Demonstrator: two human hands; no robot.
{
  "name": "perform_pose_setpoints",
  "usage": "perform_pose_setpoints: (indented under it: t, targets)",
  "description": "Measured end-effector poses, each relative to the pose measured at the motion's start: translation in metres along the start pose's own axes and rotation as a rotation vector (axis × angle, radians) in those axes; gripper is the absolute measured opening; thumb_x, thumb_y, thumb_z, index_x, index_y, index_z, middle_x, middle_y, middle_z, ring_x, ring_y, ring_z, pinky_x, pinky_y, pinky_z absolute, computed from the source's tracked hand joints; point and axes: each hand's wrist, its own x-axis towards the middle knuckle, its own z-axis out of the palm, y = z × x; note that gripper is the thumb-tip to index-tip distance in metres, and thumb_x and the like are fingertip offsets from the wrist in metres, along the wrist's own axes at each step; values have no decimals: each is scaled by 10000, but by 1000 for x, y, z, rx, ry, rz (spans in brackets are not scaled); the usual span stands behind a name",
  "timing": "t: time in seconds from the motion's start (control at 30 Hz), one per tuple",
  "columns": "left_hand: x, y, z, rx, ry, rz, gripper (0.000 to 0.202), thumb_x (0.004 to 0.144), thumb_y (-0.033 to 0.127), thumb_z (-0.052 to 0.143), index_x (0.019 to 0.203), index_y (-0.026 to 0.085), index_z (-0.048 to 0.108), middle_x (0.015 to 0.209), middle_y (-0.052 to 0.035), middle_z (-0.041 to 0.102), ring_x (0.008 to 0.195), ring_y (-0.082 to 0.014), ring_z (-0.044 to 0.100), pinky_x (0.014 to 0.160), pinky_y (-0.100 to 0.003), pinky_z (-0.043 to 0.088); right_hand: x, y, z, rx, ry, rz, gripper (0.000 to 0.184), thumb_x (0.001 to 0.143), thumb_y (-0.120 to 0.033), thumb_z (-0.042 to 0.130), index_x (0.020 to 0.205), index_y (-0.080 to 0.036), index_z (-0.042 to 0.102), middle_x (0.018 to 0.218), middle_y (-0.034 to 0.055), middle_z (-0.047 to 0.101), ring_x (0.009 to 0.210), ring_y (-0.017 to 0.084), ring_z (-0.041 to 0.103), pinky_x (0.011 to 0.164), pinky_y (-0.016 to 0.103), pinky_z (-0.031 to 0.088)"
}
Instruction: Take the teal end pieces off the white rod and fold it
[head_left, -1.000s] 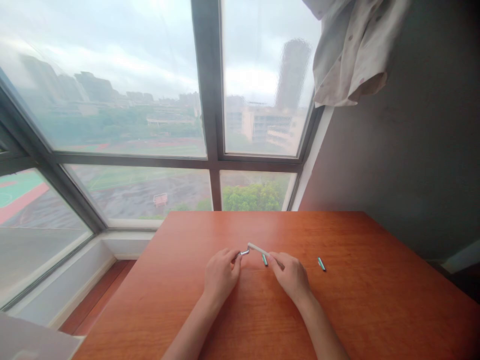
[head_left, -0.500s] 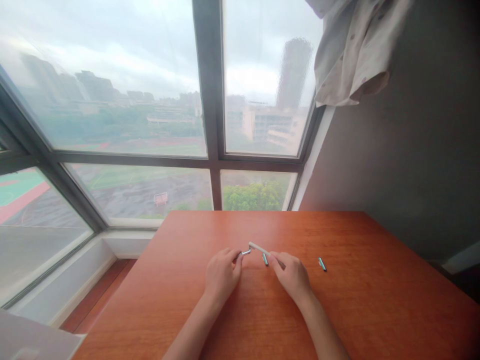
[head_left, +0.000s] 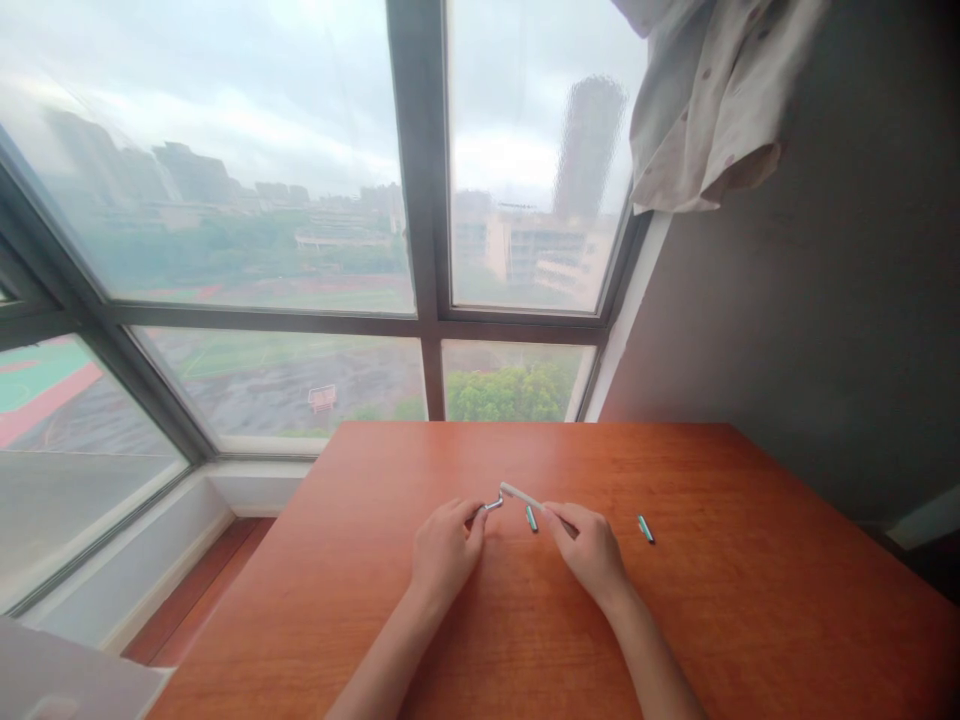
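Note:
Over the wooden table (head_left: pixel 360 600), my left hand (head_left: pixel 444 548) is closed on a thin silver razor handle (head_left: pixel 492 503) with a bent neck at its tip. A pale toothbrush (head_left: pixel 523 495) is pinched in my right hand (head_left: pixel 591 552), its head pointing left. The brush's head meets the razor handle's tip or lies just above it; which, I cannot tell. Just left of my right fingertips, a small razor cartridge (head_left: pixel 532 519) with a green strip lies on the table. Another razor cartridge (head_left: pixel 646 529) rests to the right of that hand.
The table's far edge runs along large windows with a dark frame (head_left: pixel 427 325). A pale shirt (head_left: pixel 709 120) hangs at the upper right, before a grey wall (head_left: pixel 810 300). Down at the left is a white ledge (head_left: pixel 172 555).
Almost nothing differs. My right hand and the toothbrush have shifted very slightly to the right, while both hands keep their grip.

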Motion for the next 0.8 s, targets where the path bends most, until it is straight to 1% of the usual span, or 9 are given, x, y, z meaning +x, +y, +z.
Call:
perform_pose_setpoints:
  t: [0.17,0.27,0.33,0.43,0.5,0.6,0.7,0.8]
  targets:
    - [-1,2,1,15,3,38,229,910,281,488,981,260,705,875,-42,712,811,-190,626,703,-256,410,-1,6,3,-128,-31,10,307,923,-373,456,932,-283,750,808,38,738,740,186,662,665,234,456]
    - [-2,3,1,-4,7,54,227,907,278,486,960,253,706,859,-37,713,784,-184,622,683,-251,405,-1,11,4,-213,2,50,292,917,-379,470,923,-285,747,784,38,727,733,194,662,630,238,444]
    - [-1,3,1,-23,15,50,237,909,286,476,959,245,704,854,-40,712,775,-183,620,676,-250,406,-1,13,5,-198,36,53,294,912,-384,477,927,-269,747,805,49,729,736,199,665,631,244,451]
    - [0,1,2,-61,20,34,255,905,296,465,952,230,707,846,-49,713,770,-189,622,676,-255,411,-1,13,6,-69,53,21,322,918,-385,464,937,-242,752,875,71,739,758,200,672,671,253,478]
    - [1,1,2,-129,2,22,261,896,302,469,950,221,711,850,-50,721,765,-192,627,672,-252,416,0,11,6,-5,30,0,329,916,-386,463,931,-237,757,900,78,743,777,207,676,691,262,493]
    - [1,2,1,-249,-36,20,272,878,332,487,933,204,720,806,-45,718,719,-191,615,641,-247,412,0,11,6,22,6,4,344,917,-395,455,929,-234,759,918,85,746,798,221,681,716,282,506]
    - [1,6,0,-403,-67,26,309,870,383,501,927,176,723,746,-39,686,668,-181,574,606,-246,389,0,11,5,33,36,30,359,912,-419,457,930,-226,759,916,93,745,804,232,680,734,298,510]
    - [3,6,1,-594,-86,-24,352,855,446,523,950,155,697,684,-13,628,615,-153,515,573,-237,357,1,9,5,130,62,52,380,901,-448,468,924,-204,759,863,93,744,763,230,674,697,291,517]
